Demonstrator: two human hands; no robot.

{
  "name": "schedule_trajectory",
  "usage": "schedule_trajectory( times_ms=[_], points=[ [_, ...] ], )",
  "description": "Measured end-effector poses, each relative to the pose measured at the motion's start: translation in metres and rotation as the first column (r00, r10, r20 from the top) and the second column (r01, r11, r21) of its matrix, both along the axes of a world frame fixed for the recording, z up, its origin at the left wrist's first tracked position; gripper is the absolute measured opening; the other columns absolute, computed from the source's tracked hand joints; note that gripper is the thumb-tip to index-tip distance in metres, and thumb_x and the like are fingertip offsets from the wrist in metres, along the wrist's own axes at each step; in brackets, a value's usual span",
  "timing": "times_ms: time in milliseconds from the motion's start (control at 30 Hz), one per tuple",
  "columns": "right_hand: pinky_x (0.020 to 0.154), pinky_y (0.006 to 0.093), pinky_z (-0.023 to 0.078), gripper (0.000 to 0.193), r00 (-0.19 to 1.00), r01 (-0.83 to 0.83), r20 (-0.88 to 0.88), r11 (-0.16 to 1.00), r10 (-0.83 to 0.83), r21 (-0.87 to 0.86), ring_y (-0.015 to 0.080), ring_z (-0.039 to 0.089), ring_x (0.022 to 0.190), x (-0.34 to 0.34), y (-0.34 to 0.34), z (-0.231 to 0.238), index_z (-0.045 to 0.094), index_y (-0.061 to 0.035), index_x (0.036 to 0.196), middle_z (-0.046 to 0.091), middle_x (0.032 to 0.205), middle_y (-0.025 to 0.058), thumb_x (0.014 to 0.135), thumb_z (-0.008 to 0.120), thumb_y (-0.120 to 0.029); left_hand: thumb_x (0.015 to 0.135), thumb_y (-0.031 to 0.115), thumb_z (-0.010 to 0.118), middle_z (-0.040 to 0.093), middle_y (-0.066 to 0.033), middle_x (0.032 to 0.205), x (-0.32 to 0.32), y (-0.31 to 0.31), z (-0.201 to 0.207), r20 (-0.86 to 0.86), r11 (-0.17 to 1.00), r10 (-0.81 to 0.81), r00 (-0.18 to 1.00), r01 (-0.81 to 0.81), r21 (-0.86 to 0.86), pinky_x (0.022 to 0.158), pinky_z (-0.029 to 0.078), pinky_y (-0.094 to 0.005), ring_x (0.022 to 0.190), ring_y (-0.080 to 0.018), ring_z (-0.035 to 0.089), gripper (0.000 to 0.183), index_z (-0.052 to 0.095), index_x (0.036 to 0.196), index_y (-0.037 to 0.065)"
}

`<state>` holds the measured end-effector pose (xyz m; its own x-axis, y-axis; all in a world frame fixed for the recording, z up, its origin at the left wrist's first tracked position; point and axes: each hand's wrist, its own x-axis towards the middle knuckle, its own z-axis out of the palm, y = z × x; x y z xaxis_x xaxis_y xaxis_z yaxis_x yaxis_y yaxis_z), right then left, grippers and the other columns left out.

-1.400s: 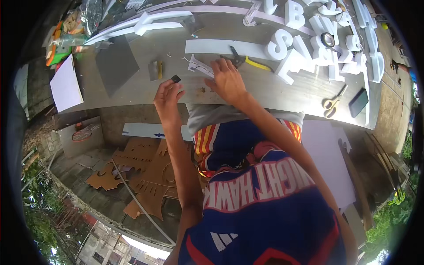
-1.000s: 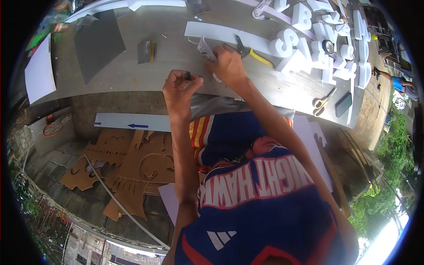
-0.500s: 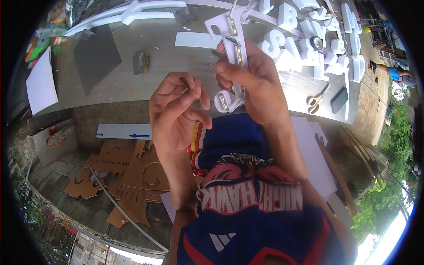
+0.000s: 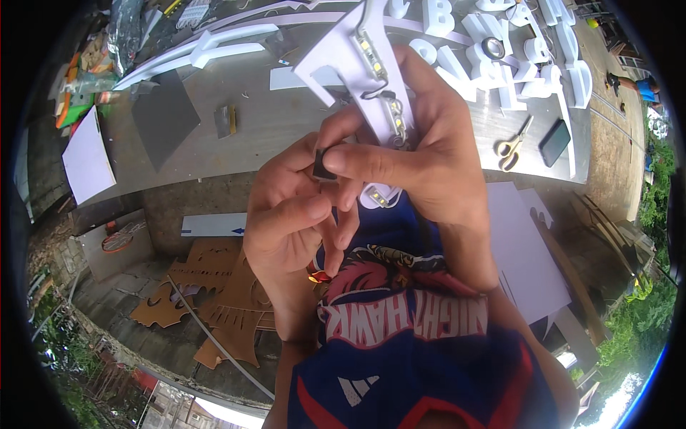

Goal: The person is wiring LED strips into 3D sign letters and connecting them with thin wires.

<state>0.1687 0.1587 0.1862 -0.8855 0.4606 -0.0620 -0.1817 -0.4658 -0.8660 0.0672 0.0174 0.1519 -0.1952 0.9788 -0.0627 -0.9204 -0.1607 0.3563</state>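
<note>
On the far left we saw a clear plastic bag point(image 4: 127, 32), though we could not make out its contents. Nearer, a white sheet point(image 4: 89, 156) and a dark sheet point(image 4: 166, 118) lay on the left of the counter point(image 4: 207, 159). Our left hand point(image 4: 280, 196) had its fingers curled around a small dark square point(image 4: 320, 166), its thumb apart from it. Our right hand point(image 4: 437, 151) gripped a white letter point(image 4: 350, 77) carrying small lights point(image 4: 374, 68) above our lap, and its thumb tip pressed on the square's right part. We judged it best to work the square with the thumb tip alone, keep the left fingers steady behind it, and hold the letter by its solid edge, sparing the thin wires. Far right lay white letters point(image 4: 438, 18) and a tape roll point(image 4: 493, 47); nearer, scissors point(image 4: 511, 149) and a phone point(image 4: 554, 143).
</note>
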Motion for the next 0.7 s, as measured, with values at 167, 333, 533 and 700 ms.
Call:
schedule_trajectory(
  times_ms=[167,333,533,700],
  points=[
    [0.060,0.0285,0.055,0.062,0.983,0.175,-0.061,0.984,-0.176,-0.009,0.0209,0.068,0.070,0.015,0.009,0.005,0.048,0.0056,0.127,0.069,0.085,0.0169,0.072,0.075,0.014,0.082,0.022,0.067,0.060,-0.0192,0.106,0.015,0.012,0.014,-0.420,0.953,0.100,0.902,-0.207,-0.219,0.049,0.057,-0.0292,0.077,-0.0219,0.064,0.064,0.044,0.131,-0.013],
    [0.063,0.0288,0.054,0.061,0.968,0.239,-0.073,0.970,-0.242,-0.052,0.0187,0.067,0.071,0.023,0.006,0.010,0.049,0.0054,0.124,0.069,0.084,0.0155,0.071,0.077,0.012,0.085,0.007,0.070,0.065,-0.0193,0.104,0.037,0.022,0.015,-0.715,0.783,0.452,0.533,-0.621,0.033,0.061,0.059,-0.0292,0.083,-0.0195,0.065,0.030,0.062,0.109,-0.010],
    [0.064,0.0212,0.046,0.052,0.972,0.212,-0.087,0.974,-0.219,-0.086,0.0123,0.061,0.073,0.035,0.010,0.019,0.051,0.0024,0.118,0.066,0.084,0.0116,0.073,0.076,0.010,0.086,0.001,0.067,0.066,-0.0172,0.089,0.050,0.032,0.031,-0.728,0.685,0.522,0.443,-0.727,0.048,0.062,0.059,-0.0285,0.079,-0.0200,0.066,0.013,0.065,0.096,-0.007],
    [0.063,0.0217,0.045,0.052,0.935,0.333,-0.133,0.943,-0.330,0.004,0.0115,0.060,0.075,0.038,0.009,0.013,0.051,0.0002,0.115,0.065,0.082,0.0109,0.071,0.078,0.010,0.087,0.001,0.065,0.066,-0.0187,0.091,0.053,0.035,0.040,-0.710,0.705,0.531,0.462,-0.706,0.068,0.061,0.059,-0.0294,0.079,-0.0206,0.066,0.013,0.060,0.098,-0.005]
  ],
)
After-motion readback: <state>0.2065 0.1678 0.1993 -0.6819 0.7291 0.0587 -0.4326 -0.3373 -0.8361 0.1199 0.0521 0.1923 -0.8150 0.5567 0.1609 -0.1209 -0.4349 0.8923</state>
